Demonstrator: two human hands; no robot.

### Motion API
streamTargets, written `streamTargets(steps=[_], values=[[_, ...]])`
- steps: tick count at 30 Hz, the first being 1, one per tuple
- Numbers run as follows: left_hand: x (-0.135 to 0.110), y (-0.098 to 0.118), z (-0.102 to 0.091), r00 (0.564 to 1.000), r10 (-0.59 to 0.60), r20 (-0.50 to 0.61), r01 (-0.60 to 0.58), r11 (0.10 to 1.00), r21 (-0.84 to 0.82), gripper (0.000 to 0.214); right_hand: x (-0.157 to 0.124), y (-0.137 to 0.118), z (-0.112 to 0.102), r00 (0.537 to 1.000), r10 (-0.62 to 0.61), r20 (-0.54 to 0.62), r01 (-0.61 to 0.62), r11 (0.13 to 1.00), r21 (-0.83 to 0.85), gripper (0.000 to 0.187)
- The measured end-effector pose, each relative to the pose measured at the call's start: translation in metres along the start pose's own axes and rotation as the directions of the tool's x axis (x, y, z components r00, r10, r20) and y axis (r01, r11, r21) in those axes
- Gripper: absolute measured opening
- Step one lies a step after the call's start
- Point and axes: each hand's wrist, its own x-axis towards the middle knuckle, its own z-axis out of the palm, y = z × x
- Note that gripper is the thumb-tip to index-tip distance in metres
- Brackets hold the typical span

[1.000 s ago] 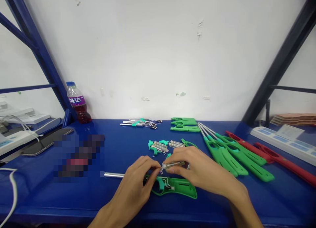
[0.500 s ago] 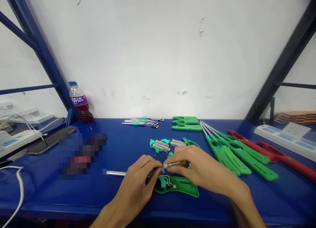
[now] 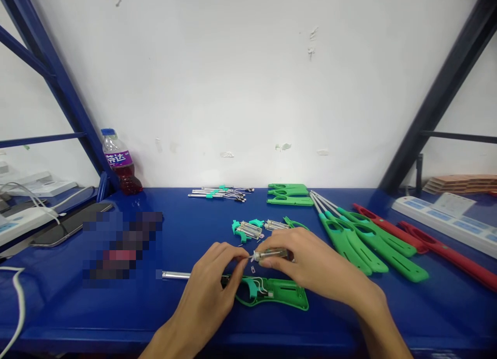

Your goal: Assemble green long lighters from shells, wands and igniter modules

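My right hand (image 3: 306, 253) is closed around a clear lighter fuel tank (image 3: 272, 253), its white-tipped end pointing left. Thumb and forefinger of my left hand (image 3: 217, 273) are pinched right at that tip; anything between them is too small to make out. Just below the tip is a tiny pale clip (image 3: 253, 269). Under both hands lies an opened green lighter half-shell (image 3: 289, 292) with a teal trigger (image 3: 253, 286), white wires and a metal tube (image 3: 175, 275) reaching out left. My left hand covers part of the shell.
Beyond my hands lie more clear tanks (image 3: 250, 229) and teal triggers (image 3: 241, 234). Metal tubes with wires (image 3: 217, 194) and green shells (image 3: 289, 194) are at the back. Green lighters (image 3: 349, 245) and red lighters (image 3: 438, 247) lie right. A drink bottle (image 3: 121, 164) stands back left.
The view has shifted slightly, moving things left. The tank's tip sits a little higher, and the pale clip now shows apart from it. Both hands remain close together.
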Motion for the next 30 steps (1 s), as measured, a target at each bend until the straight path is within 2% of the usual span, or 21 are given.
streamTargets(steps=[8, 15, 30], values=[[-0.0012, 0.0012, 0.0006, 1.0, 0.017, 0.0, -0.017, 1.0, -0.014, 0.016, -0.0009, 0.001, -0.0002, 0.999, 0.039, -0.001, -0.039, 0.999, 0.005, 0.012], [-0.0032, 0.0011, 0.0028, 0.999, 0.035, 0.033, -0.034, 0.999, -0.032, 0.016, -0.0011, 0.0028, 0.0016, 0.997, 0.058, 0.057, -0.058, 0.998, -0.005, 0.01], [-0.0031, 0.0017, 0.0032, 0.998, 0.057, 0.035, -0.055, 0.998, -0.037, 0.017, -0.0027, 0.0024, 0.0018, 0.999, 0.004, 0.048, -0.003, 1.0, -0.026, 0.007]])
